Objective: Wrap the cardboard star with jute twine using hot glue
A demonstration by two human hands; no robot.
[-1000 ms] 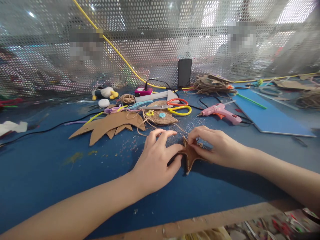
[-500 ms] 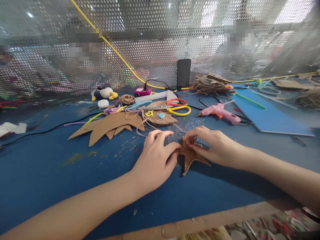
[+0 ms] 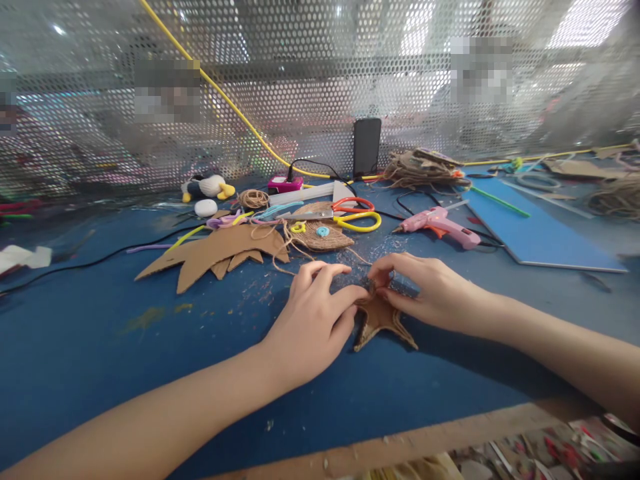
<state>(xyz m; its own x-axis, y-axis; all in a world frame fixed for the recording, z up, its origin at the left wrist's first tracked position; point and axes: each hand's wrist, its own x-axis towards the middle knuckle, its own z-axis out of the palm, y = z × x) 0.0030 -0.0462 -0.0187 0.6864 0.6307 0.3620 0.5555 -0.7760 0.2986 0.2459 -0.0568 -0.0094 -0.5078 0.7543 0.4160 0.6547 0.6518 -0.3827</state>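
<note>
From my head camera, my left hand (image 3: 313, 320) and right hand (image 3: 425, 293) meet over a small brown star (image 3: 379, 321) lying on the blue table (image 3: 100, 333). My left thumb and fingers pinch its upper left edge; my right thumb and forefinger pinch its top, the other fingers curled close. Two points of the star stick out toward me. Behind my hands lie cardboard cutouts (image 3: 215, 250), scissors (image 3: 357, 215) and a pink glue gun (image 3: 440, 225).
</note>
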